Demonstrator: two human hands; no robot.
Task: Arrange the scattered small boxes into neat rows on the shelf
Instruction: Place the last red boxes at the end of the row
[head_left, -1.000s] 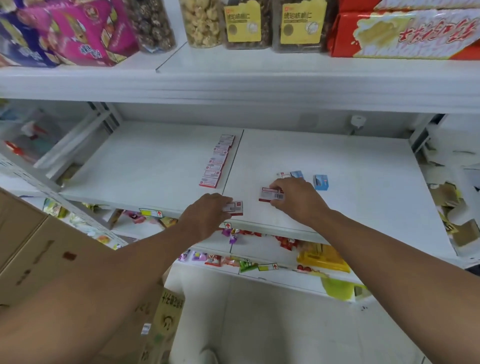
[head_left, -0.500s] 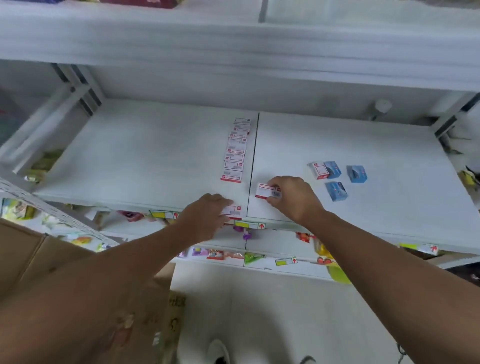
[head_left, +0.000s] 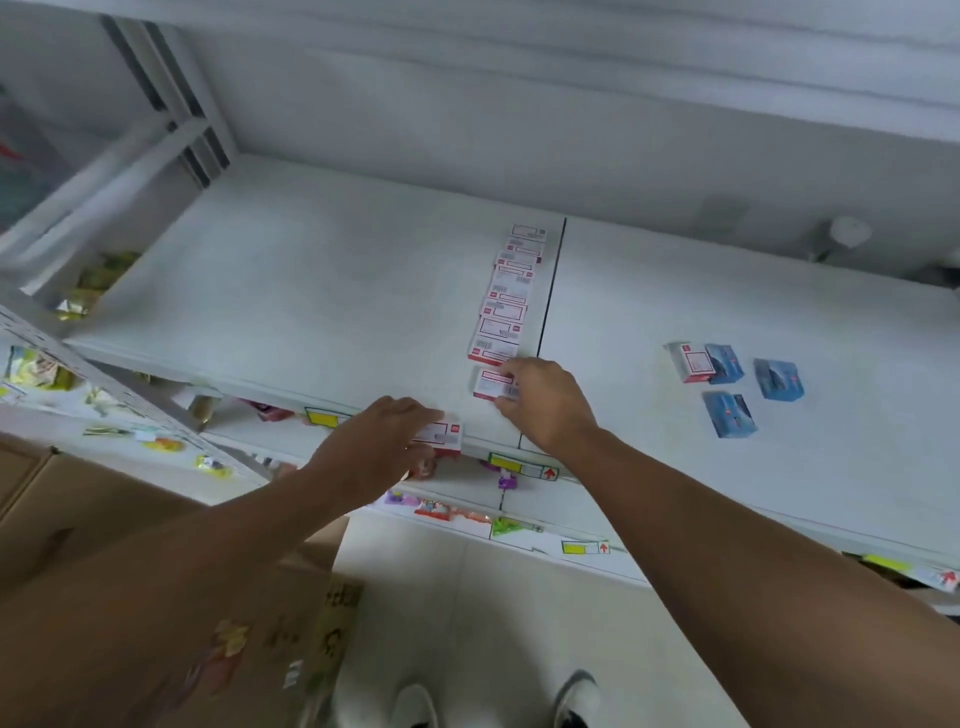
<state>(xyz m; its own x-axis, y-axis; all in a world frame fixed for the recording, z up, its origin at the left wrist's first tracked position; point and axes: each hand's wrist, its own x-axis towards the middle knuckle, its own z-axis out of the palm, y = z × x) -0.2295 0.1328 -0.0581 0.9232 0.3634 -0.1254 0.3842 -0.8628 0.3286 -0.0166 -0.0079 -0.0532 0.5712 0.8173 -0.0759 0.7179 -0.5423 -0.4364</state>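
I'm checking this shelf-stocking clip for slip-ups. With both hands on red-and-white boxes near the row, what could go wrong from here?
1. The box under the left hand sits at the shelf's front lip; a careless nudge might tip it off.
2. The right hand is placing a box at the row's near end; pushing too hard could skew the row.
3. The blue boxes remain scattered apart and may be overlooked.

Both bare forearms reach forward, the left hand (head_left: 382, 441) palm-down with fingers pinching a small white-and-red cardboard box (head_left: 441, 435), the right hand (head_left: 545, 402) fingertips gripping another small white-and-red box (head_left: 488, 384).
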